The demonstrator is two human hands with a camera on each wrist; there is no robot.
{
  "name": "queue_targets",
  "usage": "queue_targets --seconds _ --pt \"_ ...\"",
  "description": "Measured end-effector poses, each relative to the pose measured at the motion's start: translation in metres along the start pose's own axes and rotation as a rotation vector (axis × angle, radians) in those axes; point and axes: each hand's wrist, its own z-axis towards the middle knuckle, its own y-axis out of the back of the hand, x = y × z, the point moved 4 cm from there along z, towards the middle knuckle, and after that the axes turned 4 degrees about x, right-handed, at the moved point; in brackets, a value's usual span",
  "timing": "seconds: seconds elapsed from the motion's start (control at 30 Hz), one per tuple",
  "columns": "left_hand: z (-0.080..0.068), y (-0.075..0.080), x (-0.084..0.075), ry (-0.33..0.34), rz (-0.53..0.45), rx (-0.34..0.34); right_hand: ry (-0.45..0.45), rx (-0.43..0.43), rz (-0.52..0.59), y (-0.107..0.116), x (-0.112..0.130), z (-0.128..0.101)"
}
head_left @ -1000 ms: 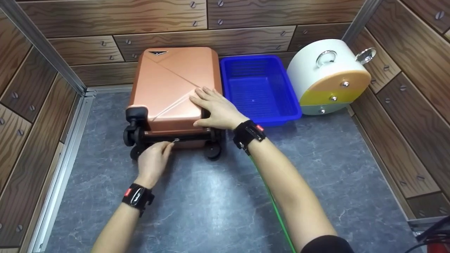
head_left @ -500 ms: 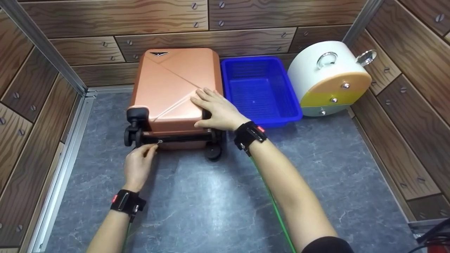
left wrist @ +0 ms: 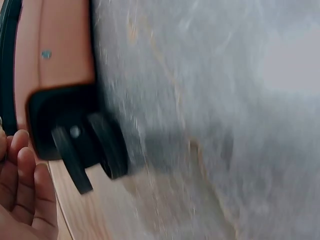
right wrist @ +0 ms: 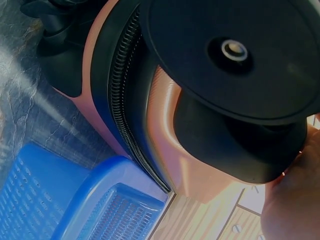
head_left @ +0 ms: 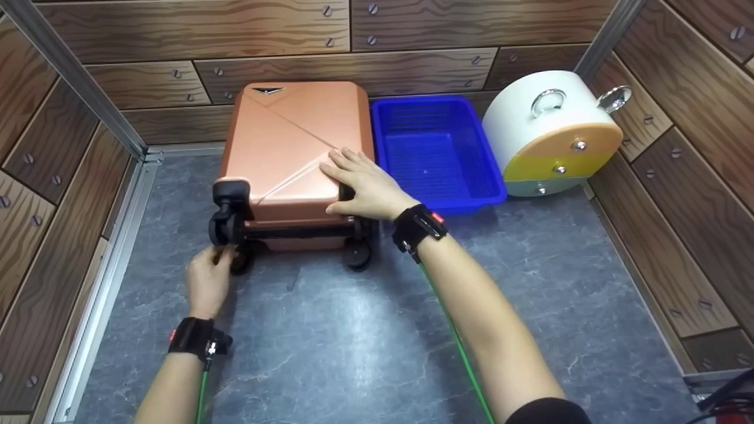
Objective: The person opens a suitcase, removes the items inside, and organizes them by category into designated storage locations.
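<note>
A rose-gold hard-shell suitcase (head_left: 294,135) lies flat on the floor, its black wheels (head_left: 357,254) toward me. My left hand (head_left: 209,281) is at its near left corner, beside a wheel. Thumb and fingers pinch the suitcase's zipper pull, which is mostly hidden; in the left wrist view the curled fingers (left wrist: 27,175) show at the seam. My right hand (head_left: 372,187) rests spread on the near right part of the lid, with straight fingers. The zipper (right wrist: 120,85) runs along the side in the right wrist view, its teeth together there.
A blue plastic basket (head_left: 498,191) stands against the suitcase's right side. Right of it is a white rounded drawer box (head_left: 518,112) with orange, yellow and green drawers. Wood-patterned walls enclose the grey floor (head_left: 353,353). A green cable (head_left: 462,347) trails from my right wrist.
My left hand has moved left along the suitcase's near side with the zipper pull, from near the middle to the left wheel corner. The right hand has stayed on the lid.
</note>
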Motion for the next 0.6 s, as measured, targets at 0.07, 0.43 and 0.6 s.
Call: queue_targets --seconds 0.07,0.43,0.6 --pt "0.004 0.005 0.002 0.003 0.004 0.006 0.002 0.002 -0.003 0.0 0.0 0.0" --pt "0.022 0.02 0.011 -0.021 0.083 0.03 0.001 -0.002 0.004 0.0 -0.001 -0.001" --pt "0.036 0.026 0.017 0.035 0.088 0.048 0.007 -0.003 0.006 0.0 0.0 0.0"
